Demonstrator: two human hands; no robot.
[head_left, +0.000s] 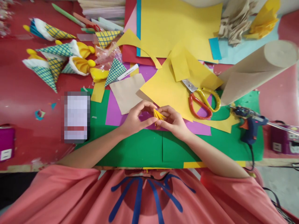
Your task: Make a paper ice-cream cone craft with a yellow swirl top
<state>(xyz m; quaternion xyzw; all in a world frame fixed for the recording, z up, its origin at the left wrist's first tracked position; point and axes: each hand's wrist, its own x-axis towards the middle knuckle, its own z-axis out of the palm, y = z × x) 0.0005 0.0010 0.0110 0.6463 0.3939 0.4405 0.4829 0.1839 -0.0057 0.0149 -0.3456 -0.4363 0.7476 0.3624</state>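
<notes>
A small piece of yellow pleated paper (158, 115), fanned out in narrow folds, is held between my two hands over the green sheet. My left hand (143, 116) pinches its left side with thumb and forefinger. On the other side, my right hand (171, 119) grips the folds, thumb in front and fingers behind. Beyond the hands lie a yellow paper sheet (161, 84) and a square of brown paper (128, 91). Scissors (191, 88) with one red and one yellow handle rest on the yellow sheet, right of my right hand.
A blue glue gun (251, 124) with a cable lies at right, near a brown paper roll (257, 68). Several finished paper cones (56, 56) sit at upper left. A blurred-out phone-like object (77, 116) is left of my forearm. A marker (127, 73) lies beyond the brown square.
</notes>
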